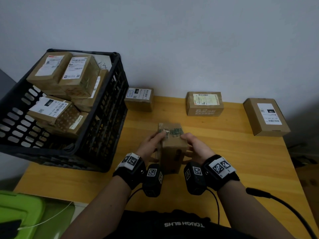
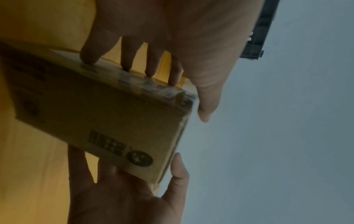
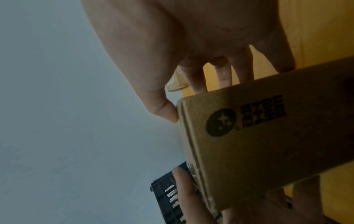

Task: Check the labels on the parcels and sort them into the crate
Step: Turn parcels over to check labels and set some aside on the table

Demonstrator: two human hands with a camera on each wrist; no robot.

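Both hands are on one brown parcel (image 1: pixel 173 149), lifted over the middle of the desk (image 1: pixel 241 161). The left hand (image 1: pixel 151 144) has its grip clamped on the left side, fingers (image 2: pixel 126 60) lined along one edge and thumb over the top corner. The right hand (image 1: pixel 193 145) is grasping the opposite side the same way, thumb (image 3: pixel 164 110) pressed at the corner. The parcel is turned on edge, its taped end up, and a round dark logo (image 3: pixel 220 122) with printed characters faces the wrist cameras. I can't make out a shipping label on it from here.

Out to the left, the black crate (image 1: pixel 110 118) stands on the desk's left edge, already stacked high with labelled parcels (image 1: pixel 69 80), white labels facing up, the pile rising to the rim at the back.

Along the far edge by the wall sit three more boxes: a small box (image 1: pixel 139 99) just beside the crate, a printed box (image 1: pixel 204 103) in the middle, and a flat box (image 1: pixel 266 116) at the far right corner, all well apart from the hands.

A green bin (image 1: pixel 22 211) shows off the near left corner, and a black cable (image 1: pixel 276 202) trails over the near right edge.
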